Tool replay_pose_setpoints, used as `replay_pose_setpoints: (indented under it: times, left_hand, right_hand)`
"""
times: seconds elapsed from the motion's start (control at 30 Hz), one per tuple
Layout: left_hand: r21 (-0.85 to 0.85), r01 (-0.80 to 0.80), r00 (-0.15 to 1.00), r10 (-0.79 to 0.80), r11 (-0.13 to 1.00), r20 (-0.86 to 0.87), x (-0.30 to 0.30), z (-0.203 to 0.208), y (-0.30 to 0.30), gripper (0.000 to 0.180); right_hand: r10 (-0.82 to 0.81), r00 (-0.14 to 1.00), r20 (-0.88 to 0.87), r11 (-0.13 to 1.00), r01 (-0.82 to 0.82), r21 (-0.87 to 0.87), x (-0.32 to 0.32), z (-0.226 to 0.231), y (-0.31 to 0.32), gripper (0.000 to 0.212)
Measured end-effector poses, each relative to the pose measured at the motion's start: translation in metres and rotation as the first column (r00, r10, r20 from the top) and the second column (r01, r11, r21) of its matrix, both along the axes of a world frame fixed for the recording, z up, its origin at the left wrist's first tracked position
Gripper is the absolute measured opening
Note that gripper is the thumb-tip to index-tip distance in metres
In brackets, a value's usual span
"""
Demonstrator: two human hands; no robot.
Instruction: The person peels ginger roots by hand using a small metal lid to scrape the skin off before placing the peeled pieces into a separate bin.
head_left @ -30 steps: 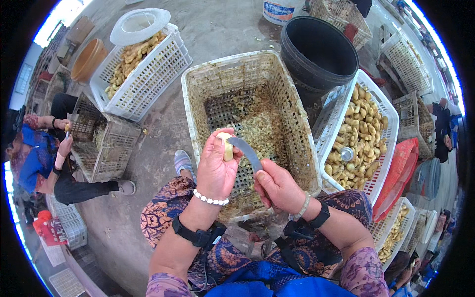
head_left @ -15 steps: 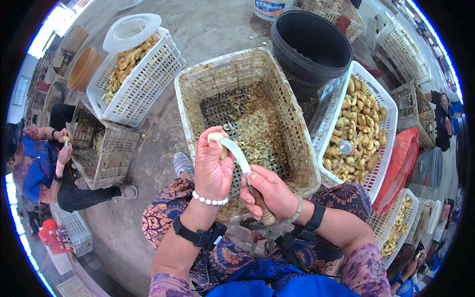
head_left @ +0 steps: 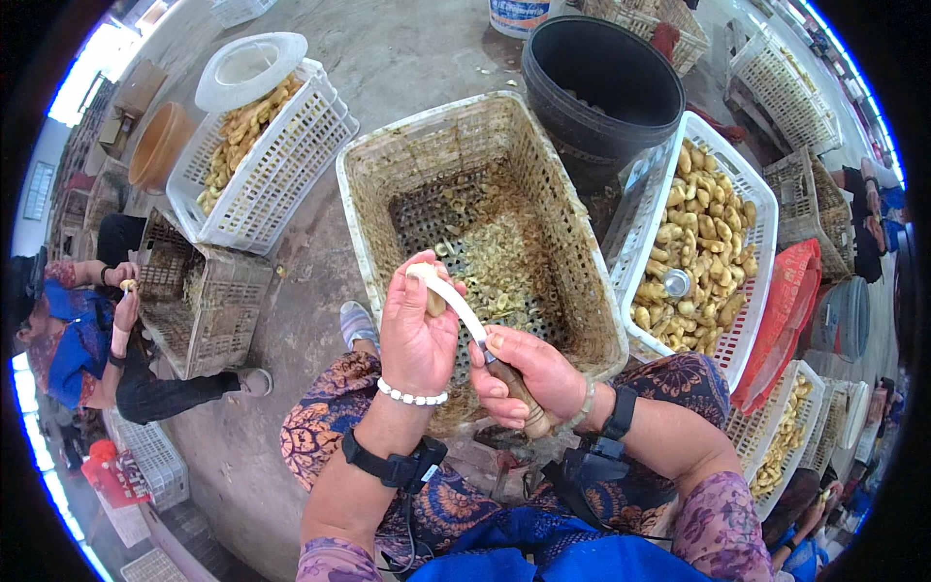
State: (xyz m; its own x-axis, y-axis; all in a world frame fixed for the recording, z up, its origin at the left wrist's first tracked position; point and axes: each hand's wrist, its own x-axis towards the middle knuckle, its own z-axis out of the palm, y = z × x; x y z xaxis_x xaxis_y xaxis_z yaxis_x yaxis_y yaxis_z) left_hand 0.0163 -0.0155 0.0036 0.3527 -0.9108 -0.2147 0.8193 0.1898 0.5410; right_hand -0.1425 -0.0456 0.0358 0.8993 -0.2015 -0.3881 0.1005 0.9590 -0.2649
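Observation:
My left hand [head_left: 419,335], wearing a white beaded bracelet, grips a small pale-yellow piece of ginger [head_left: 435,304], mostly hidden by fingers and blade. In my right hand [head_left: 548,369] is a curved knife [head_left: 463,312], its wooden handle wrapped by the fingers. The blade reaches up and left, its tip end lying over the ginger near my left fingertips. Both hands are above the near side of a stained white plastic crate [head_left: 353,209]. Pale peelings [head_left: 499,247] lie scattered on the crate's perforated bottom.
A white crate of ginger [head_left: 703,228] with a small metal cup [head_left: 676,283] stands at right, beside a red bag [head_left: 781,325]. A black bucket [head_left: 606,136] stands beyond. Another ginger-filled crate [head_left: 276,170] is at far left. A co-worker [head_left: 73,320] sits left.
The knife blade has slid slightly up and left across the ginger, and my left hand has turned a little. The view has shifted slightly.

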Motion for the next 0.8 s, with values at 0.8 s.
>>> replay_pose_setpoints:
  times: [0.8]
  left_hand:
    - [0.51,0.471,0.746,-0.633,0.72,0.205,-0.025,-0.017,-0.029,0.029]
  right_hand:
    - [-0.744,0.658,-0.113,-0.085,-0.261,-0.961,-0.082,0.041,-0.08,0.015]
